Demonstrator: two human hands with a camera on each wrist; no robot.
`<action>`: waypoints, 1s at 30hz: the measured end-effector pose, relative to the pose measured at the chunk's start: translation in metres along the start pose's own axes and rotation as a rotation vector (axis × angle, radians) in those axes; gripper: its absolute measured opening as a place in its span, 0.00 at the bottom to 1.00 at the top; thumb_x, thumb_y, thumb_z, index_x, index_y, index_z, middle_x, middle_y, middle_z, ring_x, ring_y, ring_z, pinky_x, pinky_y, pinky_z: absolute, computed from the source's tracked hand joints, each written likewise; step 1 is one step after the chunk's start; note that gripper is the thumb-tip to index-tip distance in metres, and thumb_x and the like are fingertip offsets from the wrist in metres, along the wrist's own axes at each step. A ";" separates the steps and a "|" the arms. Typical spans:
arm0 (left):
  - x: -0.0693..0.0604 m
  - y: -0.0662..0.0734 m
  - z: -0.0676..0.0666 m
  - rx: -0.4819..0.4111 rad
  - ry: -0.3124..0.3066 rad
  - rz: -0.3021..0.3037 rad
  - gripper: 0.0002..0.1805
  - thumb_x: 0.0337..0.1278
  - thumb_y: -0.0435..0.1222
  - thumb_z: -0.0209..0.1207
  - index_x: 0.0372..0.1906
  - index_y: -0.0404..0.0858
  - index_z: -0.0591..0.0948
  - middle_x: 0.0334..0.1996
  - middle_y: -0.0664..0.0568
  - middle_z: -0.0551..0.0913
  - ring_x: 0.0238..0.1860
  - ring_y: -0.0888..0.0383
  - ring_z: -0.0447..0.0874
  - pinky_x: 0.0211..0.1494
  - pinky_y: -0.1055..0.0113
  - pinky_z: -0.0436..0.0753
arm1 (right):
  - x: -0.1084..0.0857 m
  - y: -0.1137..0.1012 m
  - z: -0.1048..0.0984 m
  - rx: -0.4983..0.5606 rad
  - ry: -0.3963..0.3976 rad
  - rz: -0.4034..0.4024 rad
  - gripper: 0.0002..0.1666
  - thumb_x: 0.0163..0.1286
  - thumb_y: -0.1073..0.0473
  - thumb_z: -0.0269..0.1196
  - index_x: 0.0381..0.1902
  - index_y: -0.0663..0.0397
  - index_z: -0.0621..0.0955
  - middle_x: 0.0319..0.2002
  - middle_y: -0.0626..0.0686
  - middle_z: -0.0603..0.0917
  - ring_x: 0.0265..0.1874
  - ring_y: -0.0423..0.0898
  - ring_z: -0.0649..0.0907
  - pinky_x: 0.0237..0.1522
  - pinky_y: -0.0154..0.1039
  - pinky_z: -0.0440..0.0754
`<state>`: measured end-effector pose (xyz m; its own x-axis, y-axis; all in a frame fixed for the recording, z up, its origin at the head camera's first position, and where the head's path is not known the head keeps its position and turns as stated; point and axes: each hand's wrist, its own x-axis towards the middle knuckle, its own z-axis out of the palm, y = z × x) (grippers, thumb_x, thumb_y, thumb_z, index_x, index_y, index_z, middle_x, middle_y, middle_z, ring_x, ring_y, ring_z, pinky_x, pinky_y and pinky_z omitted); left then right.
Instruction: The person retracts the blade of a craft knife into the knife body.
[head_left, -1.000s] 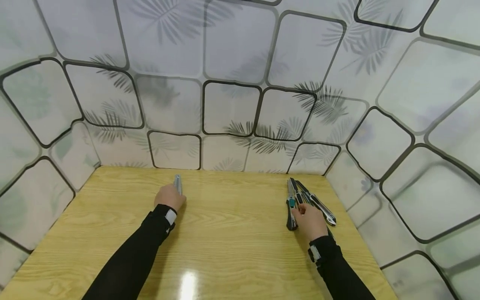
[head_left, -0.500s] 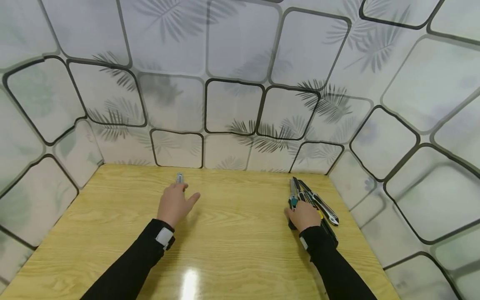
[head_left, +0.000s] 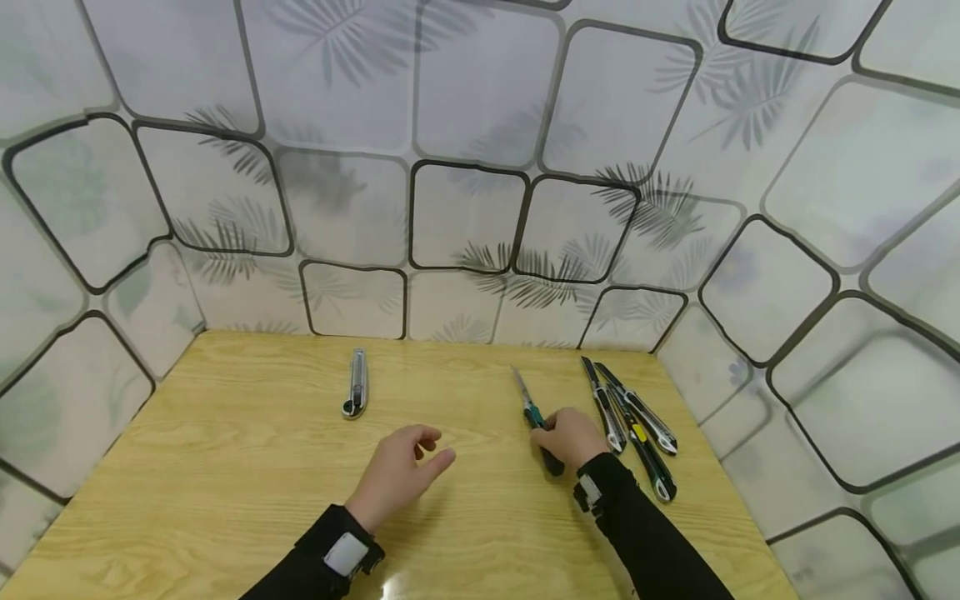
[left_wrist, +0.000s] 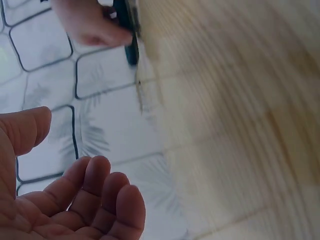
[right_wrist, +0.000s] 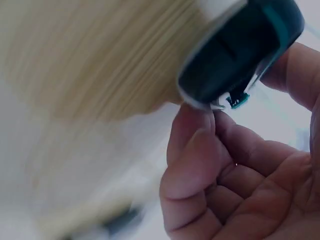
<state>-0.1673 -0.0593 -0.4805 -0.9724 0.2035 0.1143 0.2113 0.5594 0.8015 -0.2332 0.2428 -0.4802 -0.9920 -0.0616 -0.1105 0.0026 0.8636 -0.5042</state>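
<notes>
My right hand [head_left: 577, 439] grips a utility knife [head_left: 553, 463] with a black and teal handle and its blade pointing away from me. In the right wrist view the dark butt of that utility knife [right_wrist: 235, 55] sits between thumb and fingers. Over the middle of the table my left hand [head_left: 401, 475] holds nothing; in the left wrist view its fingers [left_wrist: 95, 185] are loosely bent. A silver utility knife [head_left: 356, 385] lies alone at the back left. Just right of my right hand lie several more knives, one of them a black knife with a yellow slider [head_left: 640, 435].
The wooden table [head_left: 247, 450] backs onto a patterned curtain or sheet [head_left: 465, 217] that also rises along both sides. A silver and black knife [head_left: 651, 421] lies closest to the right edge of the table.
My left hand has let go of the silver knife and come back toward the middle. My right hand has taken the teal knife from the group and moved it left.
</notes>
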 end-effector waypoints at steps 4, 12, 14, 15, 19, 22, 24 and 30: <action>-0.003 0.012 0.012 -0.134 -0.119 -0.016 0.32 0.71 0.51 0.68 0.67 0.32 0.81 0.53 0.40 0.89 0.43 0.57 0.85 0.40 0.65 0.83 | -0.014 -0.041 0.012 0.311 -0.046 -0.087 0.20 0.74 0.50 0.69 0.52 0.60 0.88 0.39 0.53 0.90 0.34 0.44 0.85 0.36 0.41 0.84; -0.003 0.024 0.028 -0.225 -0.120 0.049 0.29 0.75 0.49 0.65 0.69 0.35 0.79 0.53 0.41 0.90 0.35 0.61 0.85 0.33 0.69 0.82 | -0.034 -0.091 0.032 0.666 -0.046 -0.153 0.28 0.77 0.48 0.68 0.64 0.62 0.80 0.48 0.58 0.87 0.38 0.43 0.84 0.33 0.37 0.83; -0.003 0.023 0.028 -0.219 -0.102 0.049 0.20 0.78 0.42 0.62 0.64 0.35 0.81 0.46 0.45 0.90 0.32 0.63 0.82 0.32 0.71 0.80 | -0.037 -0.094 0.033 0.679 -0.041 -0.157 0.27 0.77 0.49 0.69 0.65 0.60 0.80 0.47 0.58 0.86 0.36 0.43 0.83 0.32 0.35 0.82; -0.003 0.023 0.027 -0.225 -0.105 0.045 0.17 0.79 0.38 0.61 0.62 0.35 0.81 0.43 0.47 0.89 0.31 0.63 0.81 0.31 0.71 0.79 | -0.038 -0.094 0.032 0.682 -0.041 -0.157 0.27 0.77 0.49 0.69 0.65 0.59 0.80 0.47 0.58 0.85 0.36 0.43 0.82 0.31 0.35 0.81; -0.004 0.020 0.024 -0.327 -0.187 0.033 0.16 0.80 0.31 0.57 0.65 0.31 0.79 0.40 0.47 0.87 0.35 0.60 0.87 0.35 0.67 0.87 | -0.036 -0.092 0.028 0.712 -0.045 -0.156 0.23 0.82 0.45 0.63 0.61 0.56 0.83 0.43 0.54 0.85 0.36 0.43 0.81 0.37 0.37 0.82; -0.004 0.020 0.022 -0.432 -0.256 0.005 0.21 0.81 0.31 0.56 0.71 0.30 0.75 0.43 0.43 0.88 0.38 0.55 0.90 0.39 0.63 0.91 | -0.032 -0.091 0.022 0.791 -0.046 -0.138 0.26 0.85 0.42 0.56 0.58 0.58 0.86 0.39 0.50 0.86 0.40 0.43 0.82 0.44 0.41 0.83; -0.004 0.020 0.021 -0.478 -0.277 -0.012 0.23 0.81 0.31 0.56 0.74 0.29 0.73 0.45 0.40 0.88 0.39 0.53 0.90 0.40 0.62 0.91 | -0.031 -0.091 0.019 0.846 -0.053 -0.113 0.28 0.87 0.42 0.54 0.58 0.59 0.87 0.38 0.48 0.86 0.42 0.44 0.83 0.46 0.41 0.84; -0.004 0.017 0.020 -0.506 -0.287 -0.026 0.25 0.81 0.31 0.56 0.75 0.28 0.71 0.49 0.36 0.88 0.40 0.54 0.90 0.39 0.65 0.90 | -0.032 -0.091 0.016 0.866 -0.079 -0.078 0.28 0.85 0.41 0.56 0.54 0.60 0.87 0.38 0.48 0.88 0.42 0.45 0.85 0.48 0.40 0.85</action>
<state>-0.1580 -0.0348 -0.4787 -0.8960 0.4438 -0.0164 0.0451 0.1276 0.9908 -0.2000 0.1580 -0.4442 -0.9818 -0.1664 -0.0915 0.0623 0.1732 -0.9829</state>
